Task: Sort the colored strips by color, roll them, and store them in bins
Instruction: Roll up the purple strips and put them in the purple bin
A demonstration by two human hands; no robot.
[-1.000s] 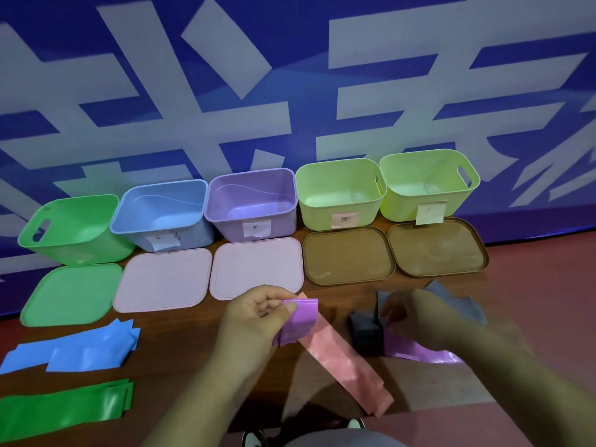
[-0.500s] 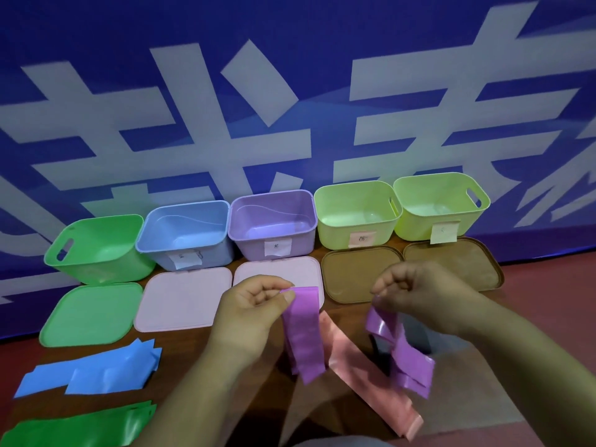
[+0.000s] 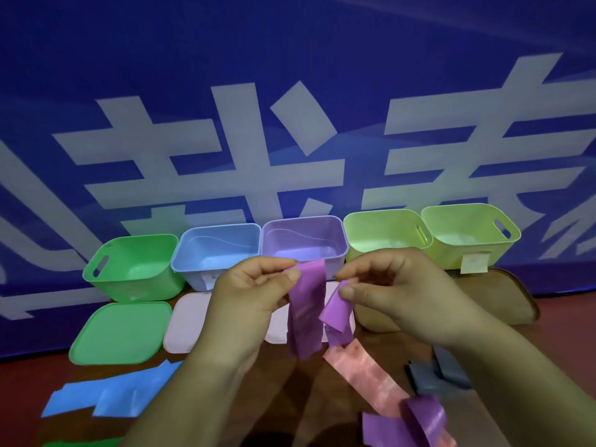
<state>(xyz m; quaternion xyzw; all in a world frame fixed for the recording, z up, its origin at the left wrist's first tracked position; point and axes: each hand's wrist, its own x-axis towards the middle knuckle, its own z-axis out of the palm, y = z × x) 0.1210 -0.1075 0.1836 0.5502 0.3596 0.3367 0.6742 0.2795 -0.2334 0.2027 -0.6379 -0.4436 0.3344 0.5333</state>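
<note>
Both hands have come up and drawn in since half a second back, and the two purple pieces that hung well apart now dangle side by side right in front of the purple bin (image 3: 306,235). I've got the left hand (image 3: 248,298) pinching the top end of one purple strip (image 3: 306,321) between thumb and forefinger, and it hangs straight down. The right hand (image 3: 400,295) pinches the top of a second purple strip (image 3: 335,314), kinked and folded lower down, just right of the first; whether the two actually touch I can't tell. So both hands are clamped on purple, close together but not joined. I read this as the sorting step for purple, gathering before any rolling: nothing is rolled, and the purple bin looks to hold nothing yet. Next I'd want the two top ends squared up into one pinch, with that crumpled piece smoothed first or the roll may go lopsided. More purple strips (image 3: 419,421) lie looped on the table (image 3: 306,398), nearer me and right of the bin, over the near end of a pink strip (image 3: 367,379), with grey strips (image 3: 448,372) further right. Blue strips (image 3: 106,395) lie nearer me and left of the bin. Flanking it, the blue bin (image 3: 216,250) and green bin (image 3: 129,269) stand left, two yellow-green bins (image 3: 380,233) right, and a green lid (image 3: 119,333) lies flat out front to the left.
</note>
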